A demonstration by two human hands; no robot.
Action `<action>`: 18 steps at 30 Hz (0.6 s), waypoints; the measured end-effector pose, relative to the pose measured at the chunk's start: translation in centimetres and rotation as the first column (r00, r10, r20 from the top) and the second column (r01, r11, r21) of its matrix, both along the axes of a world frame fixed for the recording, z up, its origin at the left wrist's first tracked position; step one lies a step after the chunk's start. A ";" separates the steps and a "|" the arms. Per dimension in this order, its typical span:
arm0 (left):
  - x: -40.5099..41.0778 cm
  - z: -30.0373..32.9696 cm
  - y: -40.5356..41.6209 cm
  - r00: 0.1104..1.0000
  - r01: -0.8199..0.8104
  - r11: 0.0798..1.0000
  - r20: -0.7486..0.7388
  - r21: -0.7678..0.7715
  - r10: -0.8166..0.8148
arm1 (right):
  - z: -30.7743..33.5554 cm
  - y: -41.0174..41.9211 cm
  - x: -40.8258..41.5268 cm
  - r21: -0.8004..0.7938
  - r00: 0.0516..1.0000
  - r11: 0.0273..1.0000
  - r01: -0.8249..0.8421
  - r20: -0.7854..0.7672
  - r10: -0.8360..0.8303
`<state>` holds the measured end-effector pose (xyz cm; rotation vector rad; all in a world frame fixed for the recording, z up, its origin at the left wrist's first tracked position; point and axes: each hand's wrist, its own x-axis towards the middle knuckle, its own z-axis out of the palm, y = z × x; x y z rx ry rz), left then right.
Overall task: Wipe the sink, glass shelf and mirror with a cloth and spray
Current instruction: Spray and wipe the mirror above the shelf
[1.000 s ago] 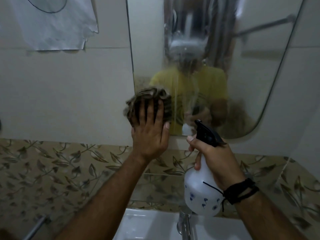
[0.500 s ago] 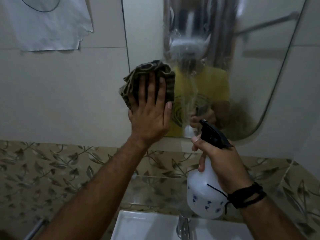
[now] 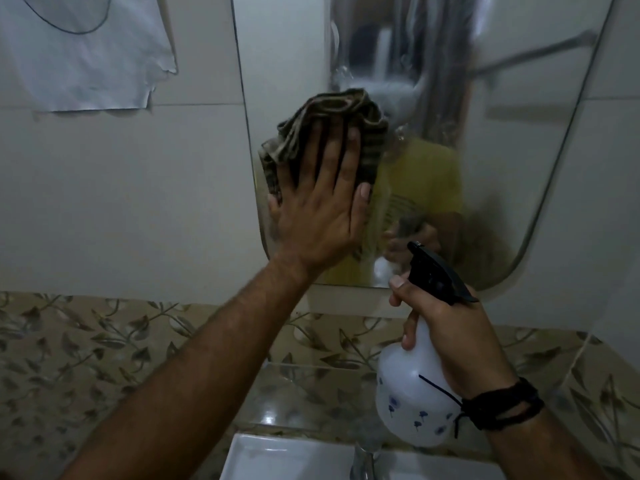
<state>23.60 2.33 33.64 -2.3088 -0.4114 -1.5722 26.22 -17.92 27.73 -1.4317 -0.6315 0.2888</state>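
A streaky wall mirror (image 3: pixel 512 140) fills the upper right. My left hand (image 3: pixel 322 206) lies flat on a crumpled striped brown cloth (image 3: pixel 332 112), pressing it against the mirror's lower left part. My right hand (image 3: pixel 453 334) grips the neck of a white spray bottle (image 3: pixel 412 407) with a black trigger head, held upright below the mirror's bottom edge. A glass shelf (image 3: pixel 311 396) is mounted on the leaf-patterned tiles under the mirror. The white sink (image 3: pixel 277 459) shows at the bottom, partly cut off by the frame.
A metal tap (image 3: pixel 363 462) rises at the sink's back edge. A torn white sheet (image 3: pixel 86 50) hangs on the wall at the upper left. Leaf-patterned tiles (image 3: pixel 86 348) run across the wall below the plain ones.
My left hand has slid the cloth upward and slightly right across the mirror. The spray bottle in my right hand has stayed in about the same place.
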 end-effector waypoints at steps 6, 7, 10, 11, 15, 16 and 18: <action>-0.6 -13.2 -0.6 0.995 0.017 1.000 -0.097 0.018 -0.015 | -0.9 -0.7 0.1 -0.049 0.999 0.999 0.018 -0.038 -0.019; -0.7 -13.9 -0.6 0.995 0.009 1.000 -0.097 0.009 -0.008 | -1.1 -0.8 0.0 -0.059 0.999 0.998 0.025 -0.042 -0.027; -0.7 -12.4 -1.0 0.996 -0.007 1.000 -0.088 -0.011 0.006 | -1.1 -1.2 -0.2 -0.071 0.999 0.997 0.034 -0.038 -0.036; -0.6 -10.7 -1.1 0.997 -0.009 1.000 -0.072 -0.018 0.008 | -0.8 -1.3 -0.2 -0.064 0.999 0.997 0.034 -0.035 -0.036; -0.2 -0.1 -0.5 0.999 -0.031 0.995 0.040 -0.097 0.035 | 0.1 -1.2 0.0 -0.022 0.999 0.999 0.032 -0.034 -0.032; -0.1 2.0 -0.3 0.998 -0.047 0.995 0.046 -0.093 0.052 | 0.3 -1.1 0.1 -0.014 0.999 1.000 0.026 -0.027 -0.027; -0.1 3.3 0.0 0.997 -0.053 0.996 0.055 -0.065 0.057 | 0.8 -0.9 0.1 -0.007 1.000 1.000 0.014 -0.010 -0.014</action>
